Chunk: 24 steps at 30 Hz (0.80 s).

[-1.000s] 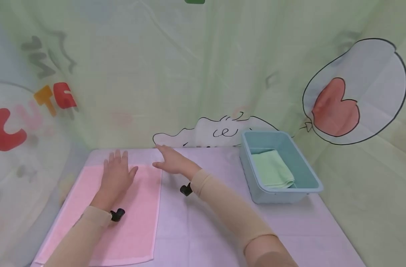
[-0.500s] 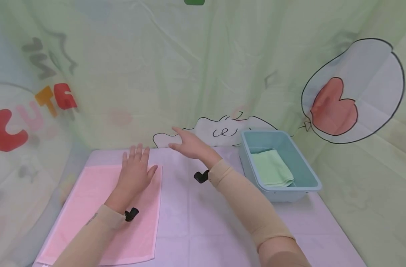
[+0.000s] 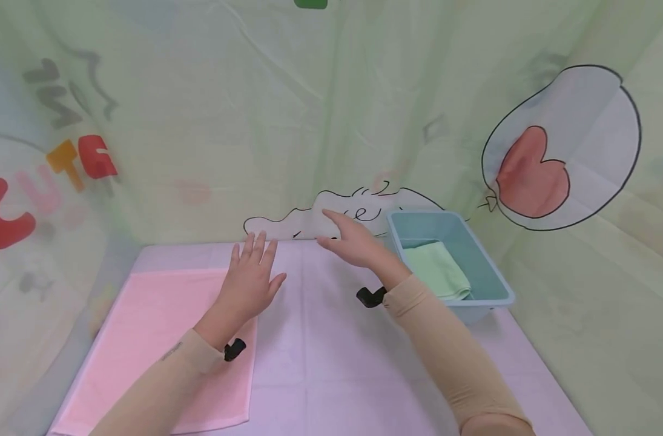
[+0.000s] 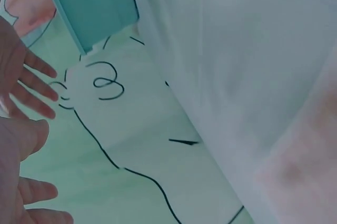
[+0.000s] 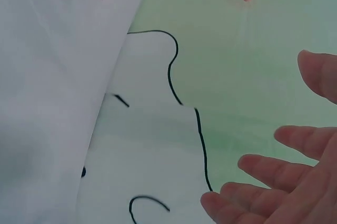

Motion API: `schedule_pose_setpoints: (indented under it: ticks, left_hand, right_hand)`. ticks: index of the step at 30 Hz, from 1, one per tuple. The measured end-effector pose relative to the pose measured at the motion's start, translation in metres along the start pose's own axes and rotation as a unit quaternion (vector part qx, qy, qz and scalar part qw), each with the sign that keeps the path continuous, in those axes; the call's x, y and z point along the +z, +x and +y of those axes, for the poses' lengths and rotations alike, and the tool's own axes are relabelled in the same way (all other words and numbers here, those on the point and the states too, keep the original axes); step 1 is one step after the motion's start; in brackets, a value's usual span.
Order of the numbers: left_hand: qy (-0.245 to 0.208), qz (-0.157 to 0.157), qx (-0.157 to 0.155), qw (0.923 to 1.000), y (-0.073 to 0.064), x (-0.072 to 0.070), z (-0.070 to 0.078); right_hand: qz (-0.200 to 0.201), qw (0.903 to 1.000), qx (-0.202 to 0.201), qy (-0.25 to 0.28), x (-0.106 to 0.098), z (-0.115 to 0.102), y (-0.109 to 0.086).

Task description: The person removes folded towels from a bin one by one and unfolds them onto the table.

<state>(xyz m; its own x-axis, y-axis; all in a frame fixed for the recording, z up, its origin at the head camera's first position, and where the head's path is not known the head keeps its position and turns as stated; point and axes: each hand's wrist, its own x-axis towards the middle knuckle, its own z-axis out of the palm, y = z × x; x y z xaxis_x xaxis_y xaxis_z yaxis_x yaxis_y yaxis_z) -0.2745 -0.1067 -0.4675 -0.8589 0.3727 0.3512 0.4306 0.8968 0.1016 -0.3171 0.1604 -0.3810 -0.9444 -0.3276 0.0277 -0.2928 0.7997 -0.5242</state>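
A pink towel (image 3: 162,339) lies spread flat on the left of the table. Over its right edge my left hand (image 3: 247,281) hovers with fingers straight and spread, holding nothing. My right hand (image 3: 358,242) is raised beside the blue basin (image 3: 486,266), its thumb and fingers apart and nothing between them. Inside the basin lies a folded light green towel (image 3: 439,270). In the right wrist view, the fingers (image 5: 274,174) of the right hand look relaxed and spread. The left wrist view shows both hands apart, with the basin (image 4: 92,2) above.
The table (image 3: 309,387) has a pale purple cover. A printed curtain (image 3: 227,121) hangs close behind the table's back edge and along both sides. Small black wrist cameras sit under both forearms.
Both hands have moved right, the left from over the middle of the pink towel to its right edge, the right up and toward the basin. The towels stay where they were.
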Motion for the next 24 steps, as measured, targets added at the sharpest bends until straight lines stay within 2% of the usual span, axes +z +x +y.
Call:
schedule_pose_setpoints:
  ticks: [5,11,19,24]
  left_hand:
    - [0.002,-0.002,0.025,0.9997,0.009,0.001,0.016]
    - [-0.022,0.0,0.047,0.9986,0.02,-0.001,0.033]
    - [-0.077,-0.016,0.061,0.9951,0.039,-0.007,0.053]
    - [-0.118,-0.023,0.061,0.9908,0.049,-0.009,0.061]
  right_hand:
    - [-0.009,0.9999,0.011,0.001,-0.011,0.022,-0.032]
    - [-0.001,0.9993,0.034,-0.015,-0.02,0.047,-0.068]
    - [0.027,0.9971,0.05,-0.05,-0.031,0.075,-0.117]
    - [0.031,0.9948,0.072,-0.066,-0.033,0.092,-0.147]
